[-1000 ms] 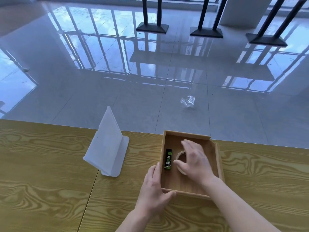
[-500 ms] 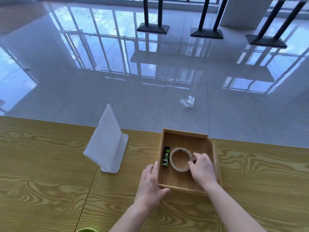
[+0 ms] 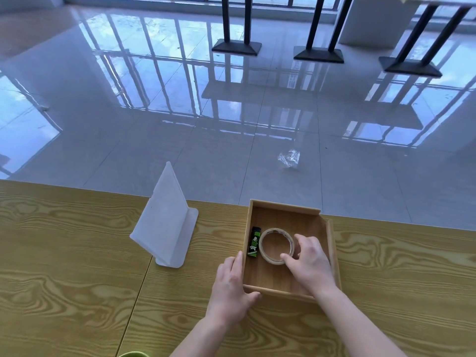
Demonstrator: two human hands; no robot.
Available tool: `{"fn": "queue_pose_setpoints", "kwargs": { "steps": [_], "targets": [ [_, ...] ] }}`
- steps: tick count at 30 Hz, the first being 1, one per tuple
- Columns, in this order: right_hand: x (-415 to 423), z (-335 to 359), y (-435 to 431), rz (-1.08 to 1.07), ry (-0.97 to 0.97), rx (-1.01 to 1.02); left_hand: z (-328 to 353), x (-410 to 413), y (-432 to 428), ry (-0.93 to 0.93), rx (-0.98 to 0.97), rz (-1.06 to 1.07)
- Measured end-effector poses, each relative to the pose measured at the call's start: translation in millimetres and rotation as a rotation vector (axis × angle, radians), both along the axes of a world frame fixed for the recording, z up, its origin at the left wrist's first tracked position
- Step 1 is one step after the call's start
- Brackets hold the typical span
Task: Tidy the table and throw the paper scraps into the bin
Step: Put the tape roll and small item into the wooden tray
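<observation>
Right hand (image 3: 313, 264) is down inside the wooden tray (image 3: 283, 205), thumb and curled fingers pinching the right side of the tape roll (image 3: 261, 247). The roll lies flat on the tray floor. Left hand (image 3: 229, 287) is flat against the tray's near-left corner, fingers straight along the left wall and thumb across the near wall, bracing it without gripping.

A black-and-green lighter (image 3: 254, 242) lies just left of the roll in the same tray, close to it; can't tell if they touch.

Handling, as judgement:
- **Tape roll:** it should be light, a stiff hollow ring with a narrow rim. Best hold is a pinch across the rim, thumb inside the hole and fingers outside, or two fingers hooked through. It has nothing fragile about it, though the outer face may be a bit slick.
- **Tray:** it looks like thin rigid wood and probably slides easily on the table (image 3: 64, 253), so the bracing hand makes sense. If it is lifted, take opposite walls and keep it level, or the lighter will skate about.

The tray sits at the far edge of the table, right of centre. A white plastic sign holder (image 3: 164, 222) stands upright to its left, apart from it. A green rim (image 3: 134, 354) pokes in at the near edge, too cut off to name.

No paper scraps or bin are visible. A crumpled clear wrapper (image 3: 289, 158) lies on the glossy floor beyond the table. Black table bases (image 3: 235, 46) are at the far end.
</observation>
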State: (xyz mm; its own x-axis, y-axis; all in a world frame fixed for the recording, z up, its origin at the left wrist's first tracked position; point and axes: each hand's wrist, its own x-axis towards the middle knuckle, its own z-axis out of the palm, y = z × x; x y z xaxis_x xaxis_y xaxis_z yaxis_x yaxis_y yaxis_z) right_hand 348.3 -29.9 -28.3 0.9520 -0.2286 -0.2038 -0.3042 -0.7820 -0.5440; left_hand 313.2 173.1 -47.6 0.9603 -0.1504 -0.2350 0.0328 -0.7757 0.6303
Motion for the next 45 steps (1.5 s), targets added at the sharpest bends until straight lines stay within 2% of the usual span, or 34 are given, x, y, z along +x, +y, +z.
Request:
{"fn": "queue_pose_setpoints", "kwargs": {
  "steps": [3,5,7,9,11,13,27,32,38,42,45],
  "targets": [
    [-6.4,-1.7,4.0,0.081,-0.051,-0.062,8.7,4.7,-0.6,0.018,-0.052,0.009],
    [-7.5,-2.9,5.7,0.107,-0.051,-0.071,14.0,14.1,-0.6,-0.085,-0.025,0.039],
    [-7.0,-5.1,6.1,0.138,-0.048,-0.094,18.6,30.1,-1.4,-0.25,0.093,0.005],
    [-5.9,-6.7,5.1,0.163,-0.052,-0.123,25.3,46.8,-4.7,-0.31,0.249,-0.117],
    [-3.3,-8.4,2.7,0.167,-0.049,-0.138,27.7,60.2,-8.5,-0.305,0.375,-0.234],
    [1.1,-9.9,0.8,0.16,-0.05,-0.137,27.3,69.9,-11.4,-0.296,0.422,-0.275],
    [43.9,-14.6,1.1,0.1,-0.085,-0.176,23.2,111.6,-32.6,-0.329,0.475,-0.193],
    [42.1,-14.4,0.1,0.115,-0.087,-0.17,20.7,101.3,-26.0,-0.317,0.382,-0.172],
    [8.3,-2.4,-24.5,0.105,-0.185,-0.172,14.8,55.8,-11.4,-0.146,-0.007,0.057],
    [-19.8,2.0,-49.2,-0.03,-0.194,-0.223,7.9,26.8,-6.9,-0.092,-0.07,0.064],
    [-29.1,2.7,-51.6,-0.169,-0.132,-0.148,6.7,13.5,-2.7,-0.055,-0.101,0.043]
  ]
}}
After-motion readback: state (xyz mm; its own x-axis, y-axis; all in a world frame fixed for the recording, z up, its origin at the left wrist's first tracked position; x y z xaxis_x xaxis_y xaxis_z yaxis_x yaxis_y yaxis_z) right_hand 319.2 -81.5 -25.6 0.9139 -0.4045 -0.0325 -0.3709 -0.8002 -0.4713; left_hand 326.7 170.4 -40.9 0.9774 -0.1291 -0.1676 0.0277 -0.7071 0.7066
